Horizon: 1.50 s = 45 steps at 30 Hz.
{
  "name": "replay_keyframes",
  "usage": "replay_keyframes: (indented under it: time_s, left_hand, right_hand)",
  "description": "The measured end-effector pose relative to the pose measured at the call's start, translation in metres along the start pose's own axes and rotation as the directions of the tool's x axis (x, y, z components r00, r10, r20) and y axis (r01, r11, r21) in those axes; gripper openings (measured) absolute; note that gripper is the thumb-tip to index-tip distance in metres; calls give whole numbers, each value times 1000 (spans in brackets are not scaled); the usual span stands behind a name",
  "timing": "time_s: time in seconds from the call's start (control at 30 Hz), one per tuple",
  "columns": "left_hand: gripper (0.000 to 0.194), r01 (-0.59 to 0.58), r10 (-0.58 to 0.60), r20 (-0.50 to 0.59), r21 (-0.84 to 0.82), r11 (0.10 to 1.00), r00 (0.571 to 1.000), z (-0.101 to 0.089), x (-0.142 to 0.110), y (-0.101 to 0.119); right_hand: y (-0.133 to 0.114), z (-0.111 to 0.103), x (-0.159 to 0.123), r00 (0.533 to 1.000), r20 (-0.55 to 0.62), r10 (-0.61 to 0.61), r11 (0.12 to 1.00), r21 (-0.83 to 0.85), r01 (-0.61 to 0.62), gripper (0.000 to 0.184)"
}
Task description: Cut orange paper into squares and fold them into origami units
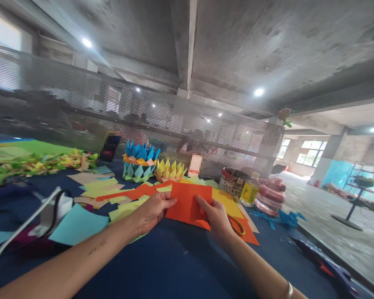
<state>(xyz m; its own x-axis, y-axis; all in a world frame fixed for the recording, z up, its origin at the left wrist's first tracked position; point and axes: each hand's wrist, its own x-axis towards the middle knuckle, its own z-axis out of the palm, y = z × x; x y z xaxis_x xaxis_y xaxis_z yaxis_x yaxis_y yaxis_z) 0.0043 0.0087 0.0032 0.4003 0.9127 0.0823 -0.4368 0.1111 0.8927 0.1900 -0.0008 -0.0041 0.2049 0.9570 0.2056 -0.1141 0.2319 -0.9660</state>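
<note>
Both my hands hold an orange sheet of paper just above the dark blue table. My left hand pinches its left edge with thumb on top. My right hand grips the lower right part, thumb pressed on the sheet. More orange paper and a yellow sheet lie under and behind it. Orange-handled scissors lie just beside my right hand.
Loose coloured paper sheets cover the table's left-middle. Folded paper crowns, blue and yellow, stand at the back before a perforated metal screen. A bottle, a basket, pink containers and a white cable are nearby.
</note>
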Motion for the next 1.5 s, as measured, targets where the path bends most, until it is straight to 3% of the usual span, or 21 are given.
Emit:
replay_keyframes:
  time_s: [0.83,1.1,1.5]
  left_hand:
    - [33,33,-36,37,82,996,999,1,-3,1]
    - [34,42,-45,41,83,996,998,2,-3,1]
    - [30,30,-30,-5,95,995,1000,4,-6,2]
  right_hand:
    - [-1,-1,1,1000,-7,-15,996,-92,14,48]
    - [-1,0,0,1000,-15,1,998,-64,-2,51]
    - [-4,2,-3,999,10,38,999,24,-38,42]
